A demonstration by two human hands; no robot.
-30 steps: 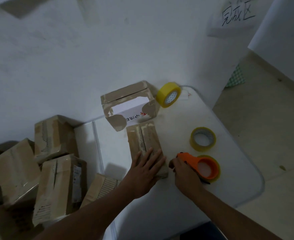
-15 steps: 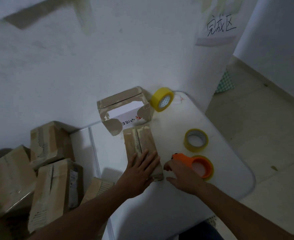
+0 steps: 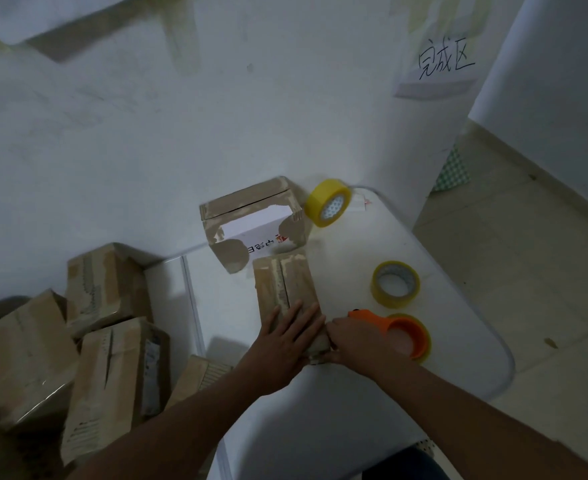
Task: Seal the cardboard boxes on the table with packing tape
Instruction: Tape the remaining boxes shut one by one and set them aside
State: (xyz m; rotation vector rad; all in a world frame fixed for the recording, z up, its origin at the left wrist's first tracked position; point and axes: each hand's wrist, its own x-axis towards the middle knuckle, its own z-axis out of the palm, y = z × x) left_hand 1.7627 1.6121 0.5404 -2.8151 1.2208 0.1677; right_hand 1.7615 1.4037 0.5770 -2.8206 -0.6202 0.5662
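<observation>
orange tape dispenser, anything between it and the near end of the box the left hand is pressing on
Nothing visible. The orange tape dispenser, gripped in the right hand, sits right at the near right corner of the long brown cardboard box. The left hand lies flat on the box's near end, beside the dispenser's path rather than across it.

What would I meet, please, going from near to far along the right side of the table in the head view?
orange tape dispenser, gripped by the right hand → flat yellowish tape roll → upright yellow tape roll near the wall.
</observation>
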